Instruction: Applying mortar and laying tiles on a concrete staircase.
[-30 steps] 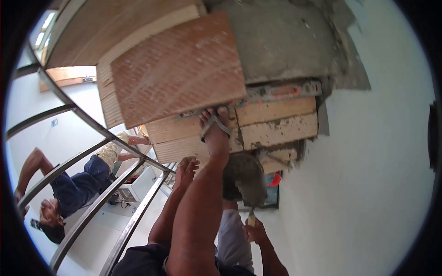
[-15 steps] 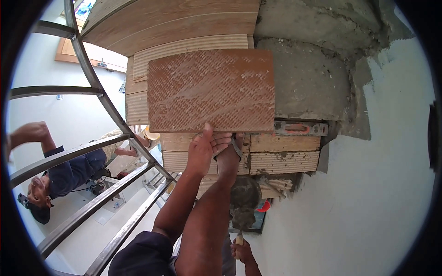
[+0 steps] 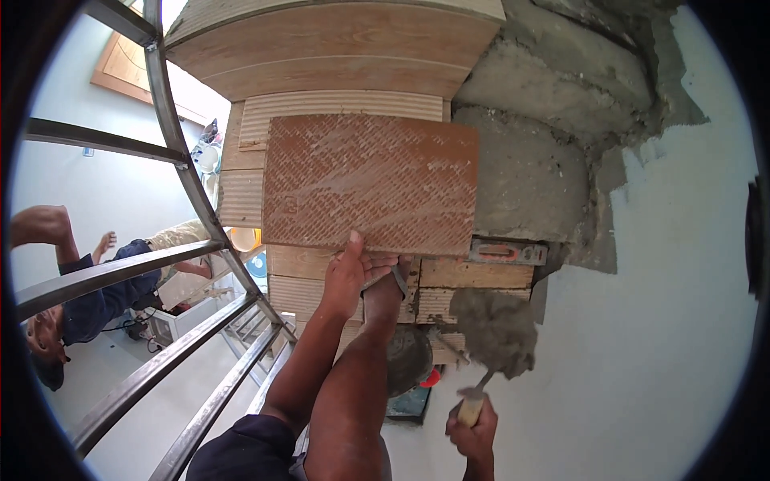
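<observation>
A reddish-brown tile (image 3: 369,184) lies or leans across the wood-look steps, its rough ribbed back, smeared pale, facing me. My left hand (image 3: 346,276) grips its near edge, thumb on the back and fingers beneath. At the lower right my right hand (image 3: 472,433) is closed round the pale handle of a trowel (image 3: 471,409). A heap of wet grey mortar (image 3: 496,329) covers the blade, held up near the wall. Below my left hand a sandalled foot (image 3: 383,293) stands on a step, partly under the tile's edge.
A spirit level (image 3: 507,252) lies just right of the tile. Bare cement steps (image 3: 521,168) meet the white wall (image 3: 650,345). A dark round container of mortar (image 3: 409,361) sits lower down. Left is a metal railing (image 3: 188,180), with another person (image 3: 104,289) beyond it.
My right hand has swung up and right, bringing the mortar-loaded trowel from beside the container toward the wall. My left hand still grips the tile. The view has shifted slightly.
</observation>
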### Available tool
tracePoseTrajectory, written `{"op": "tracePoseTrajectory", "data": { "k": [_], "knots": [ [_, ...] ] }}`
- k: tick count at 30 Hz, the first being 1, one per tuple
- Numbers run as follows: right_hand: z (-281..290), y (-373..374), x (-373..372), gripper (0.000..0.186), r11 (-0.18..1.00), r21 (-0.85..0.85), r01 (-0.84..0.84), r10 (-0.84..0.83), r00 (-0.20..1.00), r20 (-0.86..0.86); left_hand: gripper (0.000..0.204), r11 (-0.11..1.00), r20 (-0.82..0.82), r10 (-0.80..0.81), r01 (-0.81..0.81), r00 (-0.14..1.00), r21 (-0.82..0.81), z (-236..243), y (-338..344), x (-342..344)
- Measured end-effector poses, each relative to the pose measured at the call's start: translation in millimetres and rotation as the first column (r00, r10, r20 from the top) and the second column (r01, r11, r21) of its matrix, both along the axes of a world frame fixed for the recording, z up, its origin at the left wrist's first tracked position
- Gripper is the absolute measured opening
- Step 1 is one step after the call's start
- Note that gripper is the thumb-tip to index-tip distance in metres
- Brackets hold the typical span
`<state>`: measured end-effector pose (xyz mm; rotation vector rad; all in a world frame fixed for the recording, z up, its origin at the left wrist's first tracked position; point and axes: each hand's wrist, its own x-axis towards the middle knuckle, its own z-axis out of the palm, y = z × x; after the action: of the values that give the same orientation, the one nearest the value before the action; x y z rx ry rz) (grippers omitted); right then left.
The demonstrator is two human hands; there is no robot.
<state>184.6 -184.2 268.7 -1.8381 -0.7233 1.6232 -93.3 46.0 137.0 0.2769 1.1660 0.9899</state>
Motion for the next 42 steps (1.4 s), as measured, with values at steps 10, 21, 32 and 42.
{"op": "tracePoseTrajectory", "data": {
  "k": [10, 21, 32, 42],
  "knots": [
    [-96.6, 168.4, -128.3, 0.040, 0.863, 0.457, -0.215, -0.028, 0.883, 0.468, 0.082, 0.996, -0.044, -0.085, 0.084, 0.995, -0.020, 21.3, 5.8, 1.3],
    [-83.7, 181.5, -146.9, 0.048, 0.906, 0.271, -0.326, 0.015, 0.664, 0.747, 0.082, 0.999, 0.268, -0.022, 0.031, 0.963, -0.028, 24.8, 2.3, 8.5],
    [-80.9, 194.0, -141.5, 0.041, 0.950, 0.081, -0.302, 0.155, 0.681, 0.715, 0.076, 0.984, 0.148, -0.063, 0.037, 0.987, 0.173, 33.3, 6.6, 13.9],
    [-69.5, 180.7, -133.0, 0.046, 0.941, 0.019, -0.339, 0.213, 0.631, 0.746, 0.072, 0.994, 0.271, 0.063, -0.084, 0.961, 0.067, 48.4, 1.7, 9.8]
  ]
}}
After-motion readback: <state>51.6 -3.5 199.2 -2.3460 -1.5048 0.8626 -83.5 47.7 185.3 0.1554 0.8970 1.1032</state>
